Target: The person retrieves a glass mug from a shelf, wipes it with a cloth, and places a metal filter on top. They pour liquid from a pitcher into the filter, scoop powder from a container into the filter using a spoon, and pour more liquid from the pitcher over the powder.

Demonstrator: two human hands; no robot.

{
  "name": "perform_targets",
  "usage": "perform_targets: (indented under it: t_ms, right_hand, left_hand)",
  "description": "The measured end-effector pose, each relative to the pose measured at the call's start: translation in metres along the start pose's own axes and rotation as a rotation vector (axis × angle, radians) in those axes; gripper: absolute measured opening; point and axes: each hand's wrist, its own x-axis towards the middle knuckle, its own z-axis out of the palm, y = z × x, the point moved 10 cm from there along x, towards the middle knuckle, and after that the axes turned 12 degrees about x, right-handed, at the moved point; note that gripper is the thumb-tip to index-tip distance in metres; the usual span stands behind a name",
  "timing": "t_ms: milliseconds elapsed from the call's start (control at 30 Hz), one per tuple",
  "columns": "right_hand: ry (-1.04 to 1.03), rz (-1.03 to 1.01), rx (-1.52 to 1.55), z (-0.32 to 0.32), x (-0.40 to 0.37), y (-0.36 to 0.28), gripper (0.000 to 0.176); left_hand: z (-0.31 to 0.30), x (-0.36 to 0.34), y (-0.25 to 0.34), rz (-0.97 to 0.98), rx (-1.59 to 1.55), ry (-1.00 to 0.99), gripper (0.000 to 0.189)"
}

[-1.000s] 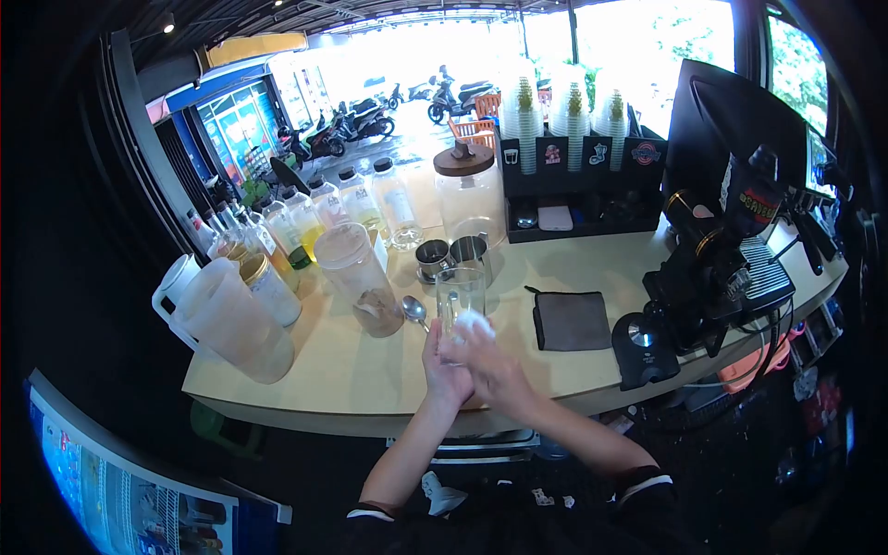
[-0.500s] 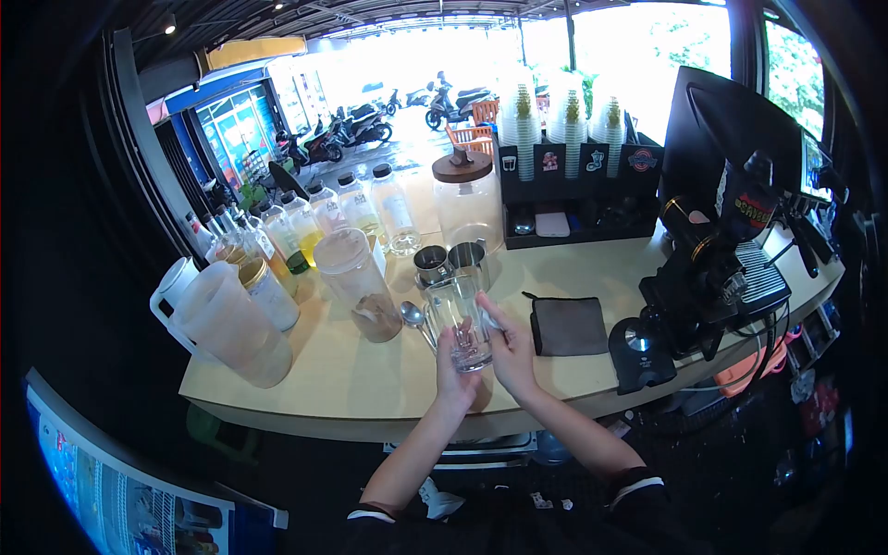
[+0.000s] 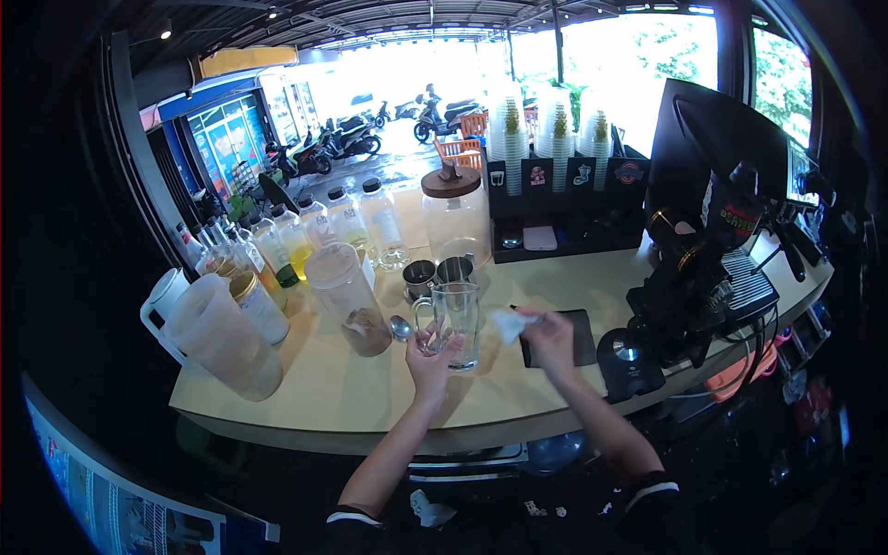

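My left hand (image 3: 430, 365) is closed around the lower part of a clear glass pitcher (image 3: 462, 319), which stands upright near the counter's front edge with its handle on the left. To the right of the glass, my right hand (image 3: 552, 344) pinches a crumpled white tissue (image 3: 511, 326), apart from the pitcher. Under that hand lies a folded dark grey cloth (image 3: 581, 335), partly hidden by it. A metal spoon (image 3: 400, 327) rests just left of the pitcher. Behind it stand two metal cups, one nearer the left (image 3: 419, 277) and the other (image 3: 455, 270) beside it.
On the left are a cloudy plastic jug (image 3: 227, 342), a clear canister (image 3: 347, 296) with brown powder, and several capped bottles (image 3: 384, 227). A lidded glass jar (image 3: 455, 222) and a black cup rack (image 3: 564, 205) stand behind. Black coffee equipment (image 3: 684, 268) occupies the right.
My right hand has left the pitcher and moved right with the tissue. The pitcher has gone from tilted in both hands to upright in my left hand. The view has shifted slightly.
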Motion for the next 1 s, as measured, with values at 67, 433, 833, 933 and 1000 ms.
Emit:
perform_targets:
  t_ms: [67, 433, 833, 933, 1000]
  right_hand:
    - [0.047, 0.024, -0.005, -0.023, 0.030, -0.005, 0.025]
    - [-0.296, 0.134, -0.256, 0.048, 0.019, 0.002, 0.081]
    - [-0.285, 0.052, -0.465, 0.090, 0.016, 0.007, 0.093]
    - [-0.300, -0.017, -0.606, 0.104, 0.013, -0.003, 0.095]
    - [-0.357, -0.046, -0.721, 0.116, 0.011, -0.007, 0.096]
  left_hand:
    - [0.007, 0.006, -0.006, 0.095, 0.064, -0.083, 0.049]
    - [0.031, 0.003, -0.014, 0.106, 0.083, -0.238, 0.056]
    - [-0.002, 0.024, -0.012, 0.188, 0.519, -0.294, 0.074]
    - [-0.007, 0.030, -0.001, 0.207, 0.592, -0.338, 0.080]
    - [-0.009, 0.032, 0.003, 0.248, 0.601, -0.371, 0.082]
